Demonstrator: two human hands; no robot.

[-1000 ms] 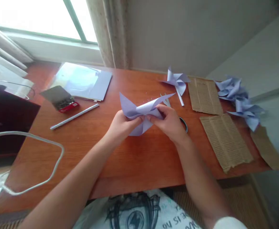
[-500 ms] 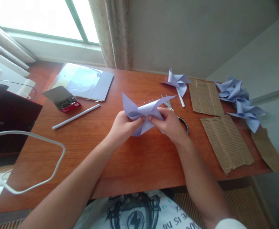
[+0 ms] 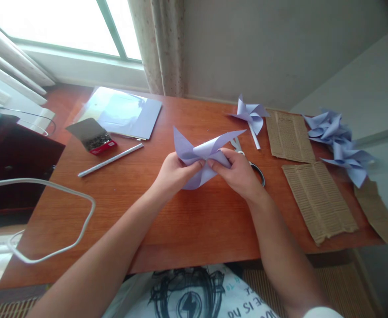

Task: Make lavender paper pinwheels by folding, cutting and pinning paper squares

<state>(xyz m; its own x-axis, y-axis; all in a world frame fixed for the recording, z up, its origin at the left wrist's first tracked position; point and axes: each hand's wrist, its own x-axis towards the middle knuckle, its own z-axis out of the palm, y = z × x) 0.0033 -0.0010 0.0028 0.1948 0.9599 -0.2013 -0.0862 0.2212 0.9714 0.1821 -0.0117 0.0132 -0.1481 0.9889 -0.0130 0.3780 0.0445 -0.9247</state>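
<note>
A lilac paper pinwheel (image 3: 210, 148) is held above the middle of the table, its blades curled in toward the centre. My left hand (image 3: 177, 172) grips its left side, thumb pressed near the centre. From the right, my right hand (image 3: 235, 170) pinches it too, the two thumb tips close together. Fingers behind the paper are hidden. Under and beside my right hand lie scissors (image 3: 258, 173), partly covered. On the left side of the table rests a rolled white paper stick (image 3: 111, 160), near an opened small box (image 3: 96, 139) of metal pins or tacks.
A finished pinwheel on a stick (image 3: 250, 115) lies at the back. Corrugated cardboard pieces (image 3: 320, 201) and more lilac pinwheels (image 3: 348, 159) occupy the right side. A plastic-covered paper stack (image 3: 124, 112) is at the back left; a white cable (image 3: 89, 216) loops at the front left.
The whole scene has shifted slightly to the right with the camera. Both hands keep their grip on the pinwheel, which looks nearly unchanged.
</note>
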